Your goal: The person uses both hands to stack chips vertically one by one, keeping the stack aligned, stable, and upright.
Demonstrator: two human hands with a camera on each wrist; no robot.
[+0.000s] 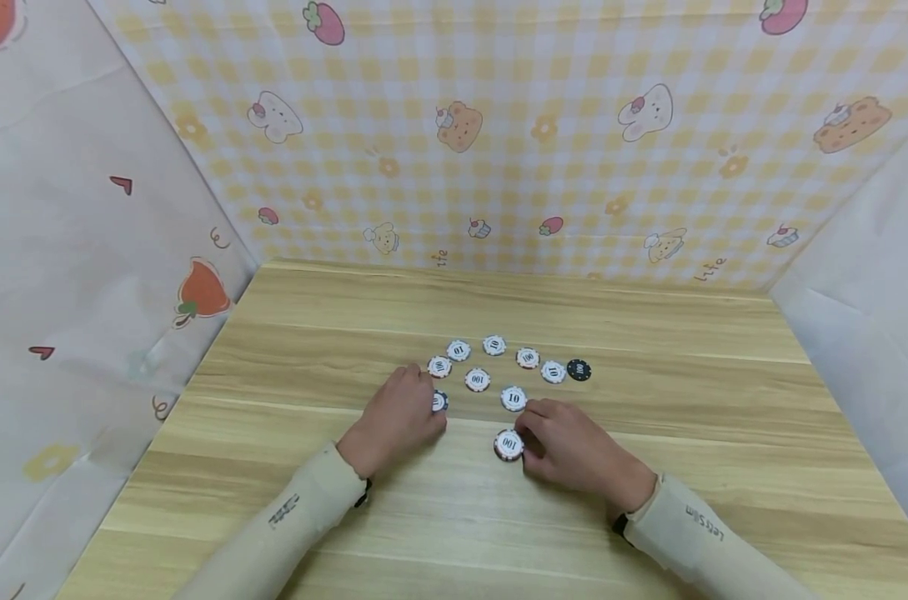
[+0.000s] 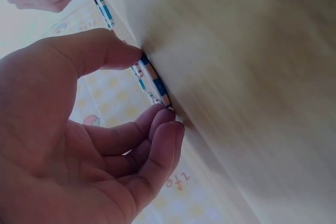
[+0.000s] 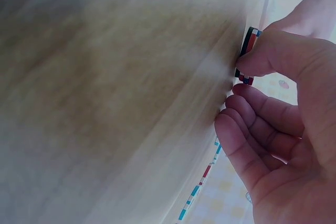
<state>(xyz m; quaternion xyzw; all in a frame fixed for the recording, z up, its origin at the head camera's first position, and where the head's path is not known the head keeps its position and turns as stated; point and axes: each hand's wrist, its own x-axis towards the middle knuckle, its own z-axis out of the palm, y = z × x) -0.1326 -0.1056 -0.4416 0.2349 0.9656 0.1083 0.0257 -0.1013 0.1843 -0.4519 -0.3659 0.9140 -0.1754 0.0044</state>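
At the near left of a loose group of poker chips, my left hand (image 1: pixel 398 417) pinches a blue-edged poker chip (image 2: pixel 156 82) between thumb and fingertips. That chip stands at the tabletop, partly hidden by the fingers in the head view. My right hand (image 1: pixel 574 446) grips the right side of a small stack of poker chips (image 1: pixel 509 445) with a white 100 face on top. Black and red edges show on this stack (image 3: pixel 250 48) in the right wrist view. Just beyond the right fingertips lies a white 10 chip (image 1: pixel 514 398).
Several more chips lie flat beyond the hands, among them a white 100 chip (image 1: pixel 478 380), another 100 chip (image 1: pixel 528 358) and a black 100 chip (image 1: pixel 579 370) at the right end. A checked cloth wall (image 1: pixel 499 183) rises behind the wooden table (image 1: pixel 686 358).
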